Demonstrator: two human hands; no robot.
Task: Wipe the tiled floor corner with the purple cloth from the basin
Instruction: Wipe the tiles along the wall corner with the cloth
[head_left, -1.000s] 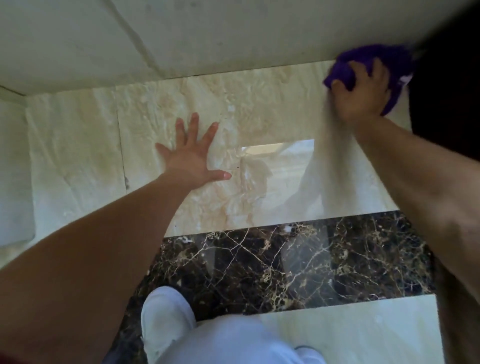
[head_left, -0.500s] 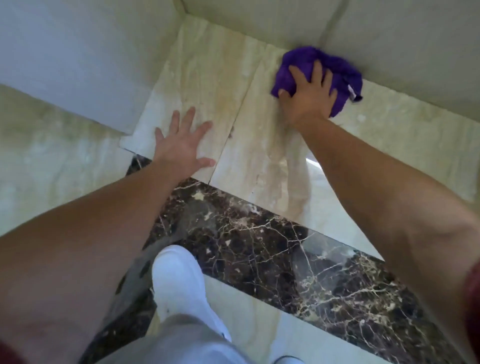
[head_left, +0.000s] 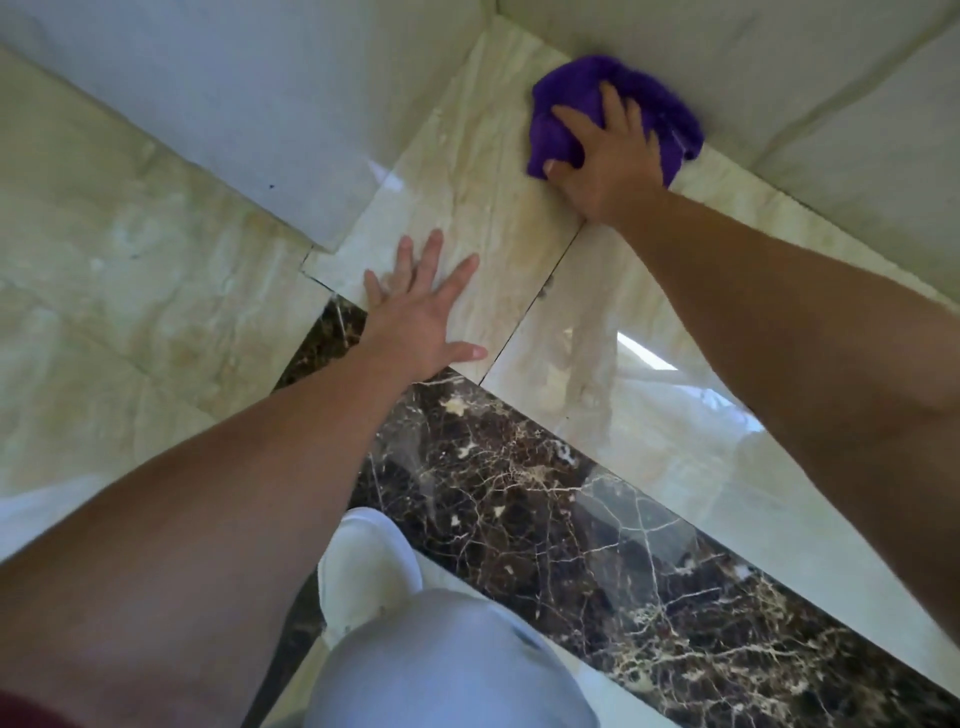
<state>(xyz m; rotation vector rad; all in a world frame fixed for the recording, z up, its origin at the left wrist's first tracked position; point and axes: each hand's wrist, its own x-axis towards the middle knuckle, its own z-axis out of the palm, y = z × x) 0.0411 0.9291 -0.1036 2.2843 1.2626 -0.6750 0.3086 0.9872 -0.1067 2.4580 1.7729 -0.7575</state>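
Observation:
A bunched purple cloth (head_left: 660, 106) lies on the glossy cream floor tile (head_left: 467, 176) right against the base of the far wall, a little right of the inner corner. My right hand (head_left: 605, 156) presses down on the cloth, fingers curled over it and thumb tucked at its near edge. My left hand (head_left: 421, 312) rests flat on the cream tile with fingers spread, holding nothing, near the edge of the dark marble strip. The basin is not in view.
Pale wall panels (head_left: 234, 104) meet at a corner at the top and jut out on the left. A dark veined marble strip (head_left: 545, 493) runs diagonally across the floor. My white shoe (head_left: 363, 566) and grey-clad knee (head_left: 447, 670) are at the bottom.
My right hand has slid the cloth from the right end of the wall base towards the corner on the left. The view turned left with it; my left hand stays planted on the tile.

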